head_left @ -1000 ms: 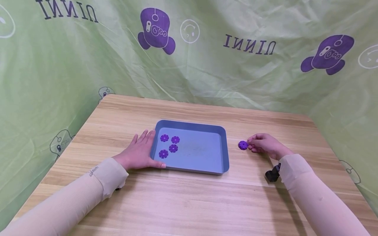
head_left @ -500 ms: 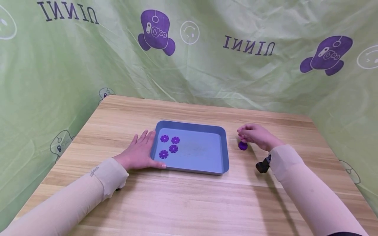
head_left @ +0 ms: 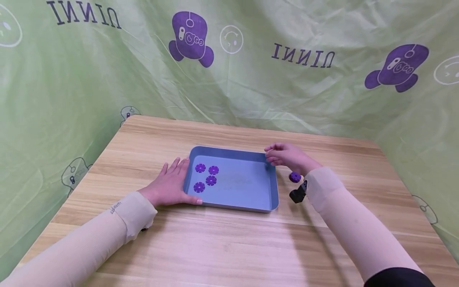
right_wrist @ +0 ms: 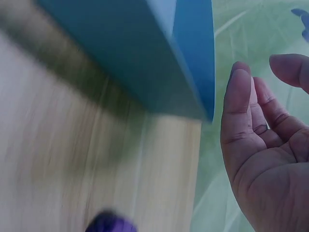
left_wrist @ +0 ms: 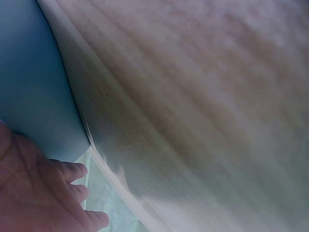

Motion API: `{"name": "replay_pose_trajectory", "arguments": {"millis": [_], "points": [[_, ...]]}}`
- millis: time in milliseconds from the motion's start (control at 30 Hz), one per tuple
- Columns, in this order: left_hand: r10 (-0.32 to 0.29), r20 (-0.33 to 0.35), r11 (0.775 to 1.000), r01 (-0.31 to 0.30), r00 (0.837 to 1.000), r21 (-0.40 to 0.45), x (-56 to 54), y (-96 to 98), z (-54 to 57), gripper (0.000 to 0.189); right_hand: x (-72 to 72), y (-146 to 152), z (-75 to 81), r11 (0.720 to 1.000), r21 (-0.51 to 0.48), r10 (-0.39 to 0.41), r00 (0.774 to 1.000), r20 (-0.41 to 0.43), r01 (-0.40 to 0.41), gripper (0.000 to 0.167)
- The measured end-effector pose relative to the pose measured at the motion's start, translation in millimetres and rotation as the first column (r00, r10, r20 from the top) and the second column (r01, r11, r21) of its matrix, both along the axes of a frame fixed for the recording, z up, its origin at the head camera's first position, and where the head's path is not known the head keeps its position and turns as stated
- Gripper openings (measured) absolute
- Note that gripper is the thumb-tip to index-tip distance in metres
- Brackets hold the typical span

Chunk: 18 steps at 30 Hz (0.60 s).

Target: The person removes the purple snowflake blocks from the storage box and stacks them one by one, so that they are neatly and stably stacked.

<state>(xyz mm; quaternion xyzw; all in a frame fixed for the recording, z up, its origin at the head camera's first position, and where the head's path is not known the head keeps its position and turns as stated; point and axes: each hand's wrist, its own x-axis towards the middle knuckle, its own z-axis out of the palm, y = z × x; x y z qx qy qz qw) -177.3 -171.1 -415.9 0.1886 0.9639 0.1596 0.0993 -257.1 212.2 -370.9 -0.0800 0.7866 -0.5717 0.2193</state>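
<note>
My left hand [head_left: 169,187] lies spread against the left side of a blue-grey tray [head_left: 247,187], fingers along its rim and thumb at the front left corner. Several purple notched discs [head_left: 211,180] lie flat inside, toward the left. My right hand [head_left: 288,156] is over the tray's back right corner, fingers loosely bent. In the right wrist view a gap separates thumb and fingers [right_wrist: 236,96], and nothing shows between them. A small stack of purple discs [head_left: 295,177] sits on the table right of the tray, just below the right wrist.
A wood-grain table [head_left: 222,247] carries everything. Green printed cloth [head_left: 247,95] hangs behind and at both sides. A black wrist camera [head_left: 297,195] juts from beneath the right cuff, close to the disc stack.
My right hand has left the disc stack and moved left to the tray's back right corner. The stack stays in place. My left hand, the tray and its discs have not moved.
</note>
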Motion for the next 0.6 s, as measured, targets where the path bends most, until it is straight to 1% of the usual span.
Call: {"name": "replay_pose_trajectory", "arguments": {"millis": [233,400,600], "points": [[-0.002,-0.005,1.0,0.002,1.0,0.012,0.5,0.1,0.6,0.145,-4.8,-37,2.3,0.999,0.027,0.03,1.0,-0.008,-0.029,0.04],[0.0,-0.005,1.0,0.0,1.0,0.01,0.5,-0.1,0.4,0.145,-6.1,-65,3.8,0.997,0.057,0.047,0.999,-0.001,-0.047,0.036],[0.002,-0.004,1.0,-0.002,1.0,0.01,0.4,-0.5,0.1,0.145,-6.8,-90,0.6,0.992,0.088,0.09,0.996,0.006,-0.09,0.033]]}}
